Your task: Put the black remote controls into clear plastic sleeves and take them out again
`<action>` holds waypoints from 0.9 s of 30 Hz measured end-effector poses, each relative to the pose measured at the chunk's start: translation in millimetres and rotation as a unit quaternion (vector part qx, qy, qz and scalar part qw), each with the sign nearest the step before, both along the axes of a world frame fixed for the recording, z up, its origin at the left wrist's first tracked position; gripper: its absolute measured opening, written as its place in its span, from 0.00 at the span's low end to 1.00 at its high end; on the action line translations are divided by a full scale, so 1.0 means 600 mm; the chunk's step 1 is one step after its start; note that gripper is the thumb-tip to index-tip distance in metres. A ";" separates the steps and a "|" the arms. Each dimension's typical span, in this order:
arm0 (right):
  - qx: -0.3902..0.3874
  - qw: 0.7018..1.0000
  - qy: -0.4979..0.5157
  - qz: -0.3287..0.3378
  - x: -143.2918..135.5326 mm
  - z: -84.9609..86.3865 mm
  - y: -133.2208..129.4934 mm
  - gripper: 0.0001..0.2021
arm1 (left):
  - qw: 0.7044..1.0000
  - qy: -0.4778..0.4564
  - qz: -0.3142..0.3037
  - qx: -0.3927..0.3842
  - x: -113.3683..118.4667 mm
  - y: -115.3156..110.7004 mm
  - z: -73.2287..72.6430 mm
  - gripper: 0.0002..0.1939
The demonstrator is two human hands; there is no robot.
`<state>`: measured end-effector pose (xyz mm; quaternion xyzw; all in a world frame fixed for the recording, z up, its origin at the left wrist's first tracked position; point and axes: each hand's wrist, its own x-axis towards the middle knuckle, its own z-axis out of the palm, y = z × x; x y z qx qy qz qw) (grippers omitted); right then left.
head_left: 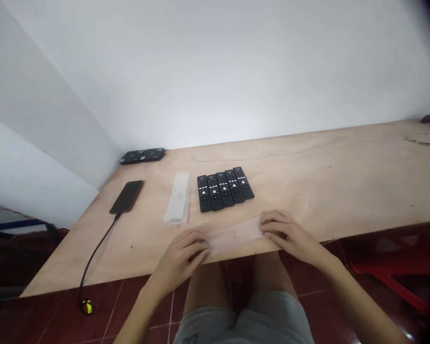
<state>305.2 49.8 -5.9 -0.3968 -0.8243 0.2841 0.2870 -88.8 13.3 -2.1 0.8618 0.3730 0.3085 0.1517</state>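
A clear plastic sleeve [234, 236] lies flat along the table's front edge, stretched sideways between my hands. My left hand [186, 251] pinches its left end, fingers curled. At the right end, my right hand [281, 231] has thumb and fingers closed on the plastic. Just beyond the sleeve, several black remote controls [224, 189] lie side by side in a slightly slanted row. Left of them rests a stack of similar translucent sleeves [178, 198].
A phone [127, 197] with a black cable [96, 255] hanging off the front edge lies on the left of the wooden table [326, 181]. Two black boxes [142, 155] sit at the back left against the wall. A red plastic stool [394, 277] stands at the lower right.
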 end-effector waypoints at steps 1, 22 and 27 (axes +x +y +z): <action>-0.002 1.000 -0.001 0.001 0.001 0.000 0.002 0.12 | 1.000 -0.006 -0.004 -0.001 -0.005 -0.001 0.000 0.06; 0.044 0.994 -0.080 0.060 -0.059 0.013 -0.025 0.15 | 0.999 0.042 -0.014 -0.017 -0.024 -0.027 -0.001 0.14; 0.058 0.993 -0.052 0.085 -0.090 0.013 -0.032 0.12 | 0.996 -0.038 0.001 -0.087 -0.046 -0.042 0.007 0.09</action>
